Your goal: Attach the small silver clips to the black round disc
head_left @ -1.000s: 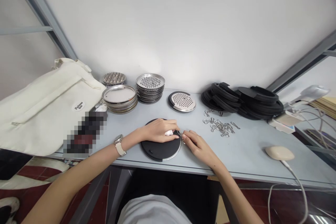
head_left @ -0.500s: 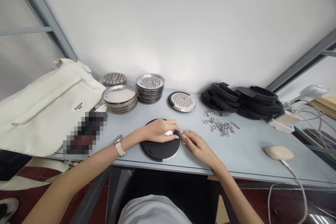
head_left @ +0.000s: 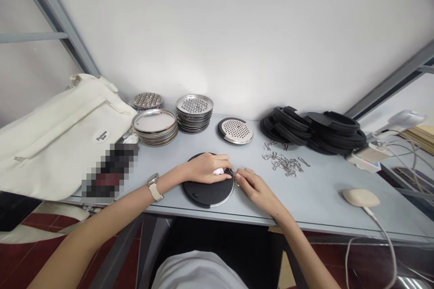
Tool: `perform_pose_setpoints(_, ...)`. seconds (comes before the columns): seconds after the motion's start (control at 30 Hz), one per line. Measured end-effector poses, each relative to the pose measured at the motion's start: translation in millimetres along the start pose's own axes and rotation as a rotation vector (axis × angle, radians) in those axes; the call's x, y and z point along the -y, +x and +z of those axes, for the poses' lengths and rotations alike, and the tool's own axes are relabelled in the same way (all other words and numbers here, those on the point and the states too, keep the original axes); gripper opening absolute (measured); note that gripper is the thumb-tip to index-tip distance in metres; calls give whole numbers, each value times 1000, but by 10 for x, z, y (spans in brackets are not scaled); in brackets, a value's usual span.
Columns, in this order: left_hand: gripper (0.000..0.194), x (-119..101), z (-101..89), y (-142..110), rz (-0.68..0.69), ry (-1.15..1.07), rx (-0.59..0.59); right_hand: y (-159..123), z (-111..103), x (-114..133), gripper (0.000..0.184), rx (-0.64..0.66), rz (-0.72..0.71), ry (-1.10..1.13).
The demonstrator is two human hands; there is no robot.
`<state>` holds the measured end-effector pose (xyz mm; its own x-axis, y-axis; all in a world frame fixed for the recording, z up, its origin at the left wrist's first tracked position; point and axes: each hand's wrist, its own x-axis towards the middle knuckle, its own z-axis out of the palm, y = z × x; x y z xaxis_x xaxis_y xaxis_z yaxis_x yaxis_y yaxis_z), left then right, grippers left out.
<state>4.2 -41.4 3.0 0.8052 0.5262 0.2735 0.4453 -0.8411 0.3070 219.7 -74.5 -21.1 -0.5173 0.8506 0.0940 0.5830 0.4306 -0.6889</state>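
Note:
A black round disc [head_left: 206,194] with a silver metal edge at its lower right lies flat near the table's front edge. My left hand [head_left: 206,168] lies over its upper part, fingers bent towards the right rim, holding it down. Between left thumb and fingers shows a small white wad [head_left: 218,171], perhaps tissue or a wrap. At the disc's right rim, a small bent metal wire clip [head_left: 232,173] spans the gap between both hands. My right hand [head_left: 252,185] pinches the clip's right end between thumb and curled fingers. Left fingertips are close to its other end.
Behind stand stacked metal plates [head_left: 154,120], stacked grater plates [head_left: 194,106] and a black-rimmed grater [head_left: 236,130]. To the right are loose wire clips [head_left: 285,163], piled black rings [head_left: 334,133] and a cream corded device [head_left: 361,197]. A white bag [head_left: 71,140] lies left.

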Motion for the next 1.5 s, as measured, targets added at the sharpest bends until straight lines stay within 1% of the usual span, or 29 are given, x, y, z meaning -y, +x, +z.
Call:
perform_pose_setpoints(0.33, 24, -4, -9, -1, -4, -15, 6, 1, -10, 10, 34, 17, -4, 3)
perform_pose_setpoints(1.27, 23, 11, 16, -9, -6, 7, 5, -1, -1, 0, 34, 10, -8, -1)
perform_pose_setpoints(1.5, 23, 8, 33, -4, -19, 16, -20, -7, -7, -8, 32, -3, 2, 32)
